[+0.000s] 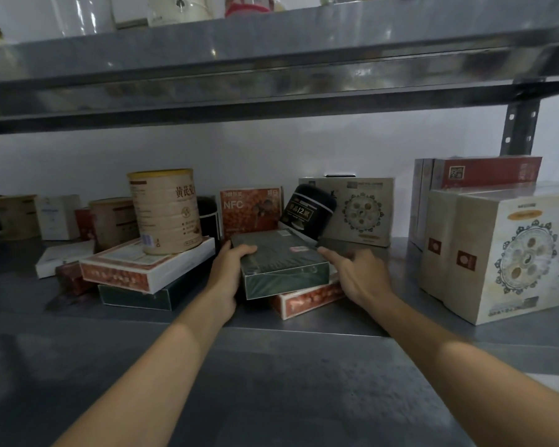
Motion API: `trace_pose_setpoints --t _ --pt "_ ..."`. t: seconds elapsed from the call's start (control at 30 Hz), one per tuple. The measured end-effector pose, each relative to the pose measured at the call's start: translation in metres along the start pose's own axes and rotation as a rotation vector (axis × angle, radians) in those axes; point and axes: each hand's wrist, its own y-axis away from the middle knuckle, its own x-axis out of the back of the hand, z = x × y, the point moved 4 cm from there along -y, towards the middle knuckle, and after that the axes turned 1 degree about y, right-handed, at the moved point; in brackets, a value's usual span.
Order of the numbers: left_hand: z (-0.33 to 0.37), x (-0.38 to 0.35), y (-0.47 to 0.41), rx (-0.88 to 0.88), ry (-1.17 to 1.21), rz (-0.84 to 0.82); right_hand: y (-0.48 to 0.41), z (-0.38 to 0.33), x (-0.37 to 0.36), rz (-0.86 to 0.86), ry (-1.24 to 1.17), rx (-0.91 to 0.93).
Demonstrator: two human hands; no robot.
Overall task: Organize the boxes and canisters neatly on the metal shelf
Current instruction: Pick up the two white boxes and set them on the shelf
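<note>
A flat dark green box lies askew on a flat red and white box in the middle of the metal shelf. My left hand grips the green box's left edge, thumb on top. My right hand touches its right side with fingers stretched out. A black canister leans tilted just behind the green box. To the left, a tall cream canister stands on a stack of a red and white box and a dark green box.
Large beige boxes and a red box fill the right side. A beige box and an orange NFC box stand at the back. Small canisters and boxes crowd the far left. An upper shelf hangs overhead.
</note>
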Motion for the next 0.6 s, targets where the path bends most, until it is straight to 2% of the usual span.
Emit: trace_pose_setpoints --t 0.27,0.47,0.6 --pt "0.013 0.018 0.016 0.033 -0.097 0.053 0.008 -0.018 -0.03 -0.12 -0.078 -0.008" --pt "0.022 0.017 0.027 -0.03 -0.252 0.018 0.004 -0.018 -0.036 -0.253 -0.366 -0.06" --pt "0.029 0.014 0.034 -0.11 -0.358 -0.022 0.009 -0.02 -0.041 -0.304 -0.374 -0.028"
